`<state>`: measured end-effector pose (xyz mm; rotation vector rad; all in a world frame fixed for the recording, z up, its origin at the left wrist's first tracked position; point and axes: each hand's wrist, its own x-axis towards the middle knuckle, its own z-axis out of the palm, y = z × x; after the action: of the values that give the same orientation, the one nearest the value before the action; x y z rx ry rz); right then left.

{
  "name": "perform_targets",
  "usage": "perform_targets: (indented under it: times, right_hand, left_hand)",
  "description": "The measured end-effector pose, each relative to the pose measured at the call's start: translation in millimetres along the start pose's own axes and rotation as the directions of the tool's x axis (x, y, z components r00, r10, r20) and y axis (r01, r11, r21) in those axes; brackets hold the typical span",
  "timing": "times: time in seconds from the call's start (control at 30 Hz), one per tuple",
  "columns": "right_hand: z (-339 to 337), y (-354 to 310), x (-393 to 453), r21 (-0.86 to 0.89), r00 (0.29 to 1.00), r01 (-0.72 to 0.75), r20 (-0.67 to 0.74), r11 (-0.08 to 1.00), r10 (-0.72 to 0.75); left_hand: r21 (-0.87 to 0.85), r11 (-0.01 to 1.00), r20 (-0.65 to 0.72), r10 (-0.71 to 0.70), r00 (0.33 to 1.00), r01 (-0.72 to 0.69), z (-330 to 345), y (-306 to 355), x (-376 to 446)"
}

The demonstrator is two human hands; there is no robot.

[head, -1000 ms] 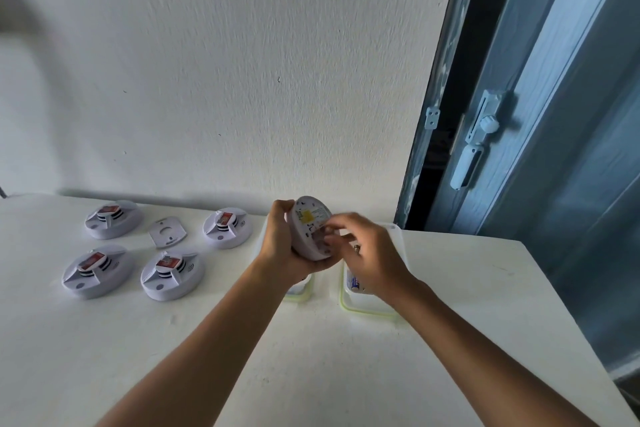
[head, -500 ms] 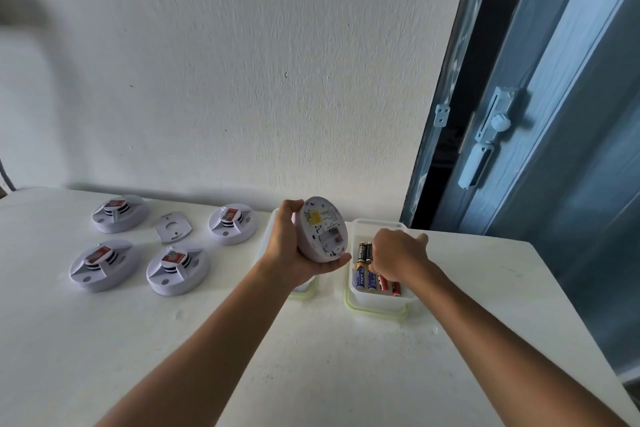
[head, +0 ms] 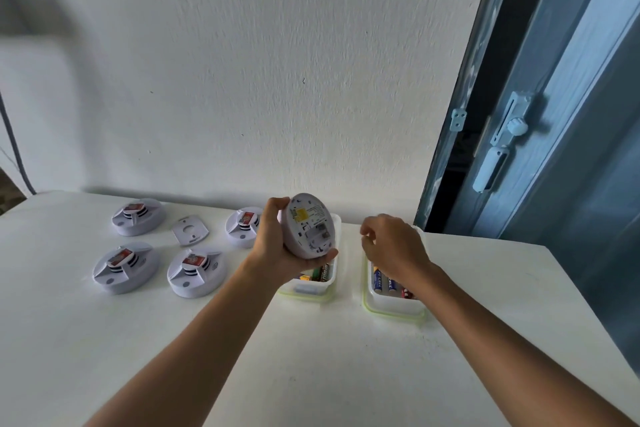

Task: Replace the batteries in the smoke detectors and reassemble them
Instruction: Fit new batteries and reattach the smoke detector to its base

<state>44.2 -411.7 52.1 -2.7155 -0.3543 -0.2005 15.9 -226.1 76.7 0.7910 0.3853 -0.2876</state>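
Observation:
My left hand (head: 273, 246) grips a white round smoke detector (head: 310, 227), tilted so that its back with a yellow label and an open battery bay faces me. My right hand (head: 394, 246) hovers with curled fingers just above the right plastic container (head: 391, 310), where several batteries (head: 381, 282) lie. Whether the fingers pinch a battery is hidden. The left container (head: 304, 291), partly under the held detector, holds other batteries (head: 320, 274).
Several more smoke detectors lie face up on the white table (head: 311, 357) at the left, among them one at the front (head: 195, 272) and one at the back (head: 138, 217). A loose mounting plate (head: 190, 229) lies between them. A blue door (head: 554, 149) stands at the right.
My right hand left the detector's back, dipped into the right container, and has now risen slightly above it. My left hand has kept the detector in place.

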Motion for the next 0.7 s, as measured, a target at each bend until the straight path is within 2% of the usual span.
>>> perform_targets:
  times: [0.1, 0.17, 0.3, 0.4, 0.53, 0.7]
  right_hand:
    - [5.7, -25.3, 7.1, 0.251, 0.999, 0.028, 0.013, 0.968, -0.033]
    - [12.2, -42.3, 14.0, 0.301, 0.997, 0.024, 0.059, 0.953, -0.044]
    - [33.6, -66.3, 28.7, 0.225, 0.962, -0.035, 0.272, 0.974, -0.029]
    - [52.0, -78.6, 36.6, 0.023, 0.893, 0.024, 0.449, 0.999, -0.032]
    - [65.6, -91.8, 39.5, -0.105, 0.856, 0.079, 0.517, 0.991, -0.013]
    - [69.6, -94.4, 40.2, -0.066, 0.843, 0.017, 0.537, 0.998, 0.021]
  left_hand:
    - [0.01, 0.999, -0.021, 0.036, 0.999, -0.036, -15.6, 15.3, -2.1]
    - [0.006, 0.999, -0.046, 0.044, 0.998, -0.044, -27.6, 24.1, -1.4]
    - [0.003, 0.999, -0.066, 0.035, 0.997, -0.035, -47.9, 38.0, -0.8]
    - [-0.004, 1.0, -0.056, 0.008, 0.998, -0.008, -55.4, 41.5, -0.2]
    - [0.0, 1.0, -0.033, -0.028, 0.999, 0.028, -63.6, 47.1, 3.3]
    - [0.007, 0.999, -0.02, -0.053, 0.998, 0.053, -67.2, 54.5, 7.3]
